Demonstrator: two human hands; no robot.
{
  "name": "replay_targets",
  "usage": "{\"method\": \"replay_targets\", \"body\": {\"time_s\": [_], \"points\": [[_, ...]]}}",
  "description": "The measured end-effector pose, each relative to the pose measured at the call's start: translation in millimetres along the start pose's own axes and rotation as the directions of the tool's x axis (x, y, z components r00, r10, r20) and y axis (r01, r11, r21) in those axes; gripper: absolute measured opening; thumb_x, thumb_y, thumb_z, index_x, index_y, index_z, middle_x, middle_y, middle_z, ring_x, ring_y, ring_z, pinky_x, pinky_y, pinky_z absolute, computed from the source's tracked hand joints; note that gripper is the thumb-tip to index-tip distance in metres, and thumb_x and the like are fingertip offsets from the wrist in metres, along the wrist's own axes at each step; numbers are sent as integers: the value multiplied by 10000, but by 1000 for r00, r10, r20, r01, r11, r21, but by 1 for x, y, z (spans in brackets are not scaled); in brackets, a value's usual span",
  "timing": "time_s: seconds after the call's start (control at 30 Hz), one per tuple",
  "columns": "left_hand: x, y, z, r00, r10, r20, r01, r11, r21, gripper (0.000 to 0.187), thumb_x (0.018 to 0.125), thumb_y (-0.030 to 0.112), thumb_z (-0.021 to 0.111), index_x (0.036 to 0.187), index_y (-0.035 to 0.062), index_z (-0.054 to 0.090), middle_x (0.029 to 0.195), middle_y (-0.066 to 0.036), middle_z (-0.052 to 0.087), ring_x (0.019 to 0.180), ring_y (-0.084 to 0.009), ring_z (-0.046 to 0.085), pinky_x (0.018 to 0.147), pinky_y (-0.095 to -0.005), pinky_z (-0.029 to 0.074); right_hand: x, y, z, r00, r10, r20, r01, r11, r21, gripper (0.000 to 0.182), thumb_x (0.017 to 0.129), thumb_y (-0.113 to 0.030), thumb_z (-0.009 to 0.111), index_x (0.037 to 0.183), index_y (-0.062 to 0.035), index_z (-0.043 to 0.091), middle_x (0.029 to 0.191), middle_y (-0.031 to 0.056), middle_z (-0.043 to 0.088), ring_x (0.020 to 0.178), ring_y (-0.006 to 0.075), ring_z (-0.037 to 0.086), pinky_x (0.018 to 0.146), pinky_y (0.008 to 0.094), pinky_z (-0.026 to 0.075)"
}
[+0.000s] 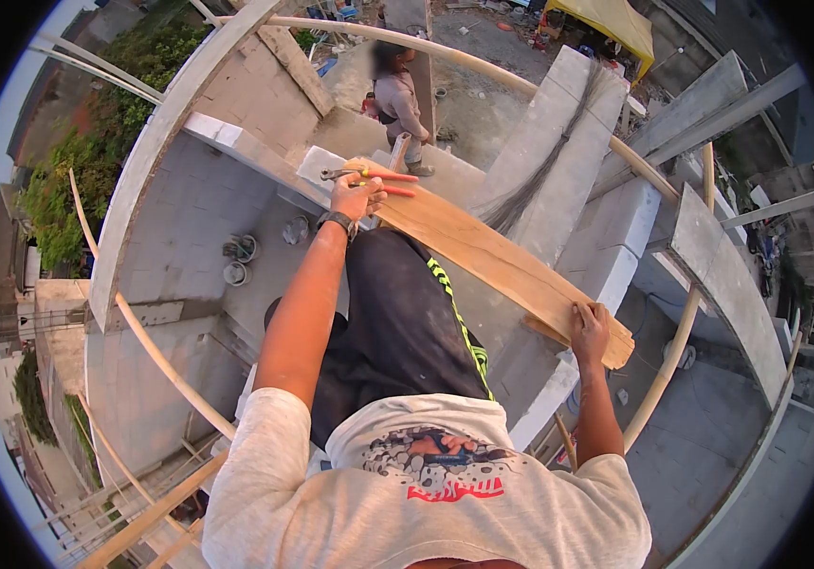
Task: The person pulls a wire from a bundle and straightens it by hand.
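A long wooden board lies slantwise in front of my body, from upper left to lower right. At its upper left end my left hand is closed on pliers with red handles, whose metal jaws point left. My right hand grips the board's edge near its lower right end, fingers on top and thumb hidden. Beneath the board, near my right hand, a second piece of wood shows in part.
A bundle of thin wires rests on a grey block slab beyond the board. Another person stands below, beside a post. Buckets sit on the floor at lower left. Curved poles and block walls surround me.
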State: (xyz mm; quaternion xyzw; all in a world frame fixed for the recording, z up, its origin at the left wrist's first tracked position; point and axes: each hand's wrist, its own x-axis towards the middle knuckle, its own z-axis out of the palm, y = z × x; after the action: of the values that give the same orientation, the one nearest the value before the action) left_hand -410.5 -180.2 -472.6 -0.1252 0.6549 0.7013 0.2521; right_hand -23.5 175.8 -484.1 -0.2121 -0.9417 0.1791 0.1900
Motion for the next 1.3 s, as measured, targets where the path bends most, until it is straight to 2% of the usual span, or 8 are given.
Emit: {"method": "replay_targets", "body": {"time_s": [0.1, 0.17, 0.23, 0.37, 0.57, 0.8, 1.13, 1.3], "points": [[4, 0, 11, 977, 96, -190, -98, 995, 0, 780, 819, 85, 759, 1395, 26, 237, 969, -172, 661, 696, -209, 674, 580, -331, 576, 0, -3, -1, 1000, 7, 0, -7, 1000, -2, 102, 834, -100, 675, 916, -53, 714, 871, 93, 590, 837, 283, 575, 738, 394, 478], [18, -14, 0, 977, 103, -187, -95, 994, 51, 816, 782, 133, 794, 1386, 3, 261, 1038, -198, 635, 815, -258, 670, 685, -364, 578, 0, -5, -2, 1000, -11, -9, 10, 1000, -18, 118, 834, -93, 670, 933, -41, 707, 888, 103, 592, 856, 293, 573, 761, 402, 475], [12, -12, 0, 884, 449, -132, -342, 812, 473, 958, 719, 217, 847, 1416, -35, 240, 1122, -236, 602, 979, -336, 633, 849, -379, 544, -2, -7, 0, 1000, -28, -14, 27, 999, -31, 135, 833, -86, 664, 949, -29, 700, 904, 114, 595, 875, 303, 571, 784, 410, 471], [30, -38, -10, 880, 457, -127, -350, 807, 476, 1216, 672, 369, 860, 1515, -29, 80, 1444, -374, 278, 1344, -415, 361, 1099, -408, 343, -8, -11, 6, 1000, 7, -27, -9, 998, -65, 216, 823, -87, 662, 1026, -15, 668, 986, 148, 591, 945, 330, 555, 840, 438, 458], [8, -24, -4, 907, 387, -165, -256, 819, 513, 1230, 662, 383, 843, 1528, -5, 60, 1518, -403, 49, 1460, -437, 98, 1176, -398, 190, 2, -16, 8, 1000, 13, 4, -13, 997, -72, 311, 788, -139, 702, 1072, -25, 651, 1043, 161, 578, 995, 351, 543, 879, 452, 449], [26, -58, -20, 905, 377, -196, -321, 910, 264, 1078, 710, 150, 804, 1515, -35, 111, 1443, -241, 388, 1305, -260, 435, 1078, -351, 372, 16, -29, 18, 998, 50, 31, -51, 999, 1, 365, 764, -150, 726, 1109, -54, 652, 1079, 153, 580, 1035, 345, 543, 911, 448, 443], [-39, -18, -32, 932, 171, -321, -134, 982, 134, 1127, 719, 310, 814, 1527, -14, 98, 1539, -322, 189, 1449, -367, 211, 1146, -432, 237, 87, -121, 75, 997, -63, 33, 54, 971, 233, 330, 800, -118, 715, 1113, -37, 650, 1067, 147, 598, 1020, 300, 562, 913, 403, 453], [-77, -15, -79, 929, 51, -366, -33, 998, 56, 1162, 733, 453, 794, 1540, 39, 69, 1575, -275, 110, 1462, -379, 165, 1138, -586, 160, 186, -192, 113, 865, -9, 502, -389, 620, 681, 287, 887, -199, 677, 1075, 17, 657, 954, 146, 639, 859, 252, 629, 785, 348, 512]]}}
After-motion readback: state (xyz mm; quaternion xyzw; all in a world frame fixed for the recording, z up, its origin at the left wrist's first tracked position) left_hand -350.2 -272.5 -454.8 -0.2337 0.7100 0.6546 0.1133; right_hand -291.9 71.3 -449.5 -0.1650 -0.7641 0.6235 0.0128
